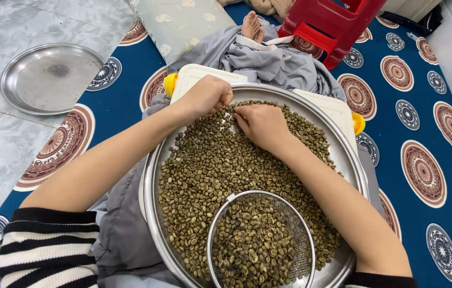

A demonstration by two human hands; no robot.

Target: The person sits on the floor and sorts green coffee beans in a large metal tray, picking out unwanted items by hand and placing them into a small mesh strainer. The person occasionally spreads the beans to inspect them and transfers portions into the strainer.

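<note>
A wide round metal tray (pixel 154 176) rests on my lap, covered with green coffee beans (pixel 220 160). A wire mesh sieve (pixel 306 234) full of beans lies in the tray's near part. My left hand (pixel 204 97) is at the tray's far rim with fingers curled down onto the beans. My right hand (pixel 260 124) lies beside it, fingers bent and pinching among the beans. The two hands nearly touch. I cannot tell whether either pinches a bean.
A white plastic lid with yellow clips (pixel 194 74) sits under the tray. A second metal tray (pixel 50 77) lies on the tiled floor at far left. A red plastic stool (pixel 327 26) stands ahead, and a patterned blue mat (pixel 423 133) spreads to the right.
</note>
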